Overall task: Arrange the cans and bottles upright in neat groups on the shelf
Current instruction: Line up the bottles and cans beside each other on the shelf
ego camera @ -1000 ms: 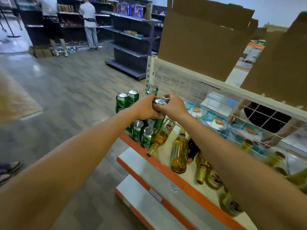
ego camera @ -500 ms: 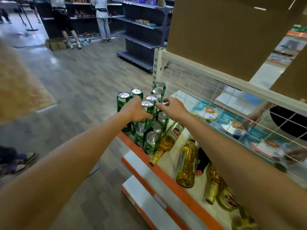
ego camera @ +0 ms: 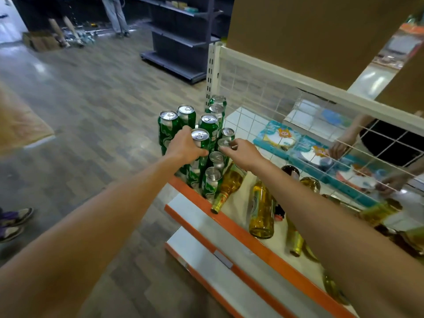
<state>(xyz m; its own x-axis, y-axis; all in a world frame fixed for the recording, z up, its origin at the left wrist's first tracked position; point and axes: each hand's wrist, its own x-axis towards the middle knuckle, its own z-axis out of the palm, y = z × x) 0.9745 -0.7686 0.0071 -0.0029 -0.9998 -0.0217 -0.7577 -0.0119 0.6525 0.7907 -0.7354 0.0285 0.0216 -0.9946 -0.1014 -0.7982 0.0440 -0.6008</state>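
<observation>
Several green cans with silver tops [ego camera: 168,127] stand upright, some stacked two high, at the left end of the white shelf with the orange front edge [ego camera: 247,235]. My left hand [ego camera: 185,148] grips the side of an upper green can [ego camera: 201,140]. My right hand [ego camera: 241,152] pinches the top of a shorter green can [ego camera: 223,143] beside it. Amber glass bottles [ego camera: 261,210] lie on their sides on the shelf to the right, one [ego camera: 227,187] with its neck over the front edge.
A white wire grid panel [ego camera: 286,106] backs the shelf, with another person's hands [ego camera: 339,148] and colourful packs [ego camera: 280,136] behind it. Brown cardboard [ego camera: 309,31] looms above. Dark shelving [ego camera: 181,40] and people stand across the wooden floor. A shoe [ego camera: 16,218] is at the left.
Both hands held one can high a second ago. That can now stands in the stack under my left hand, and my right hand has moved to a shorter can beside it.
</observation>
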